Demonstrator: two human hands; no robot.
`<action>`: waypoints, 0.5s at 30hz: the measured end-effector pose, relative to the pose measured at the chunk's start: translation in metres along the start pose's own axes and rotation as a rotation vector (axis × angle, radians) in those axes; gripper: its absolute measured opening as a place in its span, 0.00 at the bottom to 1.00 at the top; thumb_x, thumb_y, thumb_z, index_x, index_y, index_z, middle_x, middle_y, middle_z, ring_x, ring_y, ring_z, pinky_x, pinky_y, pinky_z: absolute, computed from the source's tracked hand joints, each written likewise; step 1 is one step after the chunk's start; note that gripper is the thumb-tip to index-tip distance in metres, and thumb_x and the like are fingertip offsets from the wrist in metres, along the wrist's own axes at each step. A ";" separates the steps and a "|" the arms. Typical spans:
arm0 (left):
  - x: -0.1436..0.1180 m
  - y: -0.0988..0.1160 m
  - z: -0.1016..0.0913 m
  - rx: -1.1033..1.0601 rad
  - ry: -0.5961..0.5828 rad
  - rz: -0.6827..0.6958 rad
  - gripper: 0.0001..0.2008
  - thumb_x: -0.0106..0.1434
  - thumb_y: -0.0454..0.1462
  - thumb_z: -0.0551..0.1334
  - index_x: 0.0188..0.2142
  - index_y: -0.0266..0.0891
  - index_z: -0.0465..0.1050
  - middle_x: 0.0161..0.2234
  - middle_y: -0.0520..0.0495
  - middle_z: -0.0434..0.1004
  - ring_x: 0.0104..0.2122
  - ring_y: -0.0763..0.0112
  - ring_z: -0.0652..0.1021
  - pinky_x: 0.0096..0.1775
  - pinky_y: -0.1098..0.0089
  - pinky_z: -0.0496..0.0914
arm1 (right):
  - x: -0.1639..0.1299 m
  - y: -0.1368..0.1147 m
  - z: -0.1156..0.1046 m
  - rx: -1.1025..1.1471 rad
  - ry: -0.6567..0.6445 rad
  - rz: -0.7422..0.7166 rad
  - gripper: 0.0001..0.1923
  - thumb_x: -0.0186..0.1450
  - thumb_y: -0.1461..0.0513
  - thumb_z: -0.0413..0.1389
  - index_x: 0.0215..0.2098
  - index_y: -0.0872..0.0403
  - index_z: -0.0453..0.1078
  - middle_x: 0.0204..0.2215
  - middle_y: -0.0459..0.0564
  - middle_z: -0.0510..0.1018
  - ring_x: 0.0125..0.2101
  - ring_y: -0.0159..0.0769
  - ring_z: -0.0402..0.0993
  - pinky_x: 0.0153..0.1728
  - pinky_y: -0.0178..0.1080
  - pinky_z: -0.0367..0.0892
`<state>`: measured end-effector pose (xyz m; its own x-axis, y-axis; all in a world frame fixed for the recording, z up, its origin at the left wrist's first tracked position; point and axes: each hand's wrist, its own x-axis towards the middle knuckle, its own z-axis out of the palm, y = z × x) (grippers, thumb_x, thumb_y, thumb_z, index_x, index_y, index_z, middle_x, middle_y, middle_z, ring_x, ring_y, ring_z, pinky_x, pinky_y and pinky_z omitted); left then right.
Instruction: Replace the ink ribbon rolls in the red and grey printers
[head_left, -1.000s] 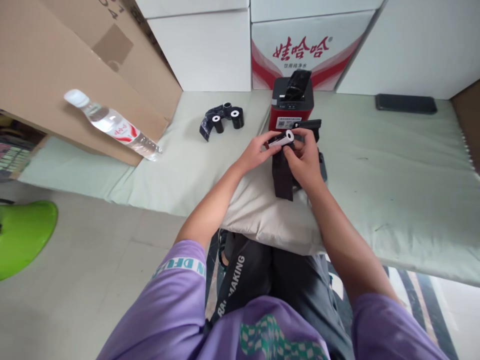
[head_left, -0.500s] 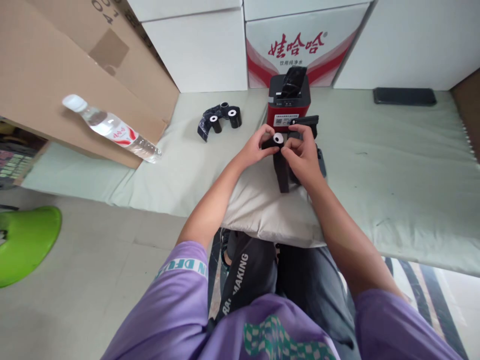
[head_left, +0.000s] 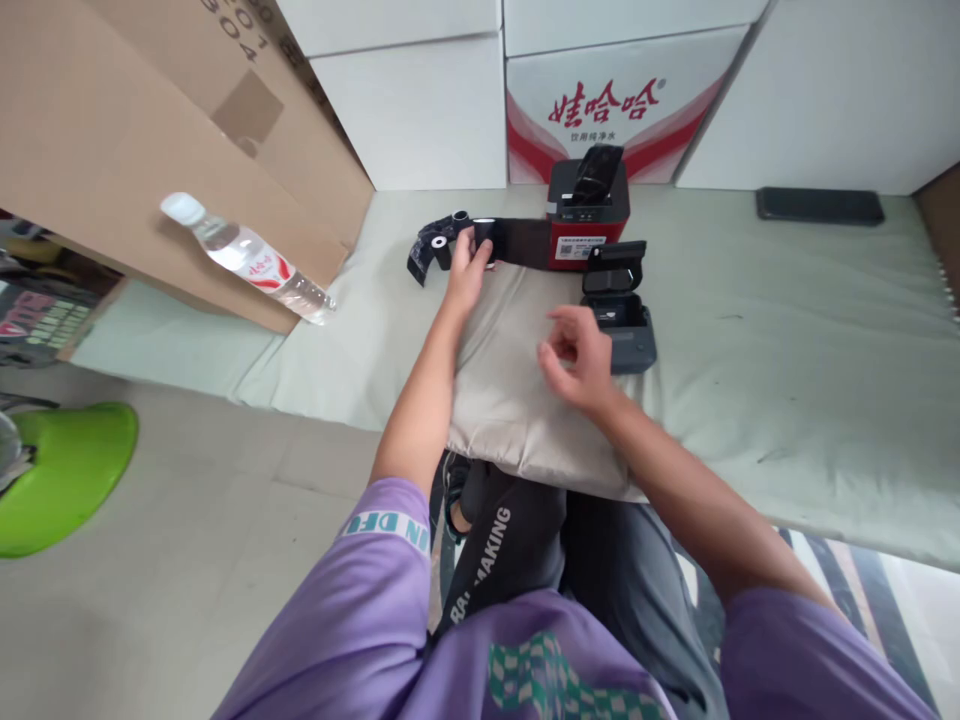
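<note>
My left hand (head_left: pixel 466 268) grips a roll of black ribbon (head_left: pixel 485 228) beside two smaller spools with white ends. From this roll a flat black ribbon strip (head_left: pixel 521 243) runs right to the front of a red device with a black top (head_left: pixel 589 240). Another piece of dark film (head_left: pixel 598 175) sticks up out of that top. My right hand (head_left: pixel 579 358) hovers with nothing in it, its thumb and forefinger apart. Just right of it stands a small dark grey case-like device (head_left: pixel 634 350), its lid raised. A black film-wrapped spool (head_left: pixel 439 244) lies left of my left hand.
A water bottle (head_left: pixel 251 260) leans by the cardboard box (head_left: pixel 225 150) at left. White cartons (head_left: pixel 409 110) line the back of the cloth-covered surface (head_left: pixel 780 380). A black phone-like slab (head_left: pixel 820 205) lies back right. A green seat (head_left: pixel 75 470) stands on the floor at left.
My left hand has moved left with the black ribbon roll, and the strip now stretches toward the red device. My right hand has let go and drawn back toward me, uncovering the grey device.
</note>
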<state>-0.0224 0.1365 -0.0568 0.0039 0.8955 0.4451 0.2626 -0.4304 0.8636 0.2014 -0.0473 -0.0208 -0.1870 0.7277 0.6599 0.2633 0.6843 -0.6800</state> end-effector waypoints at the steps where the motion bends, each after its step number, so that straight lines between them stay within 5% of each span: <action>1: 0.001 0.001 -0.005 -0.019 0.041 -0.017 0.44 0.57 0.76 0.56 0.58 0.50 0.68 0.55 0.37 0.77 0.58 0.50 0.80 0.52 0.52 0.80 | -0.004 -0.002 0.004 -0.017 -0.058 -0.054 0.17 0.69 0.60 0.56 0.55 0.48 0.63 0.25 0.37 0.67 0.21 0.28 0.63 0.25 0.35 0.61; 5: 0.003 0.005 -0.016 -0.038 0.112 -0.033 0.46 0.56 0.74 0.62 0.60 0.47 0.62 0.62 0.32 0.74 0.59 0.53 0.79 0.57 0.54 0.79 | -0.017 -0.017 0.023 -0.097 -0.294 -0.379 0.11 0.72 0.62 0.53 0.52 0.50 0.65 0.24 0.39 0.72 0.21 0.28 0.67 0.25 0.34 0.61; 9: 0.002 0.010 -0.017 0.084 0.116 -0.001 0.37 0.60 0.61 0.71 0.59 0.46 0.65 0.62 0.34 0.74 0.59 0.56 0.80 0.56 0.58 0.78 | -0.041 -0.054 0.055 -0.049 -0.537 -0.831 0.10 0.76 0.56 0.51 0.46 0.52 0.71 0.26 0.44 0.76 0.23 0.32 0.71 0.24 0.39 0.60; 15: -0.009 0.015 -0.017 0.390 0.083 -0.044 0.25 0.57 0.42 0.78 0.48 0.45 0.71 0.43 0.47 0.82 0.43 0.61 0.83 0.52 0.56 0.78 | -0.100 -0.108 0.112 0.223 -0.927 -1.227 0.18 0.73 0.62 0.50 0.45 0.37 0.82 0.36 0.37 0.89 0.31 0.28 0.84 0.25 0.36 0.68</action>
<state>-0.0348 0.1206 -0.0440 -0.0891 0.8932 0.4406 0.6076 -0.3018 0.7347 0.0853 -0.1891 -0.0488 -0.6960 -0.5485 0.4633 -0.6097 0.7923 0.0222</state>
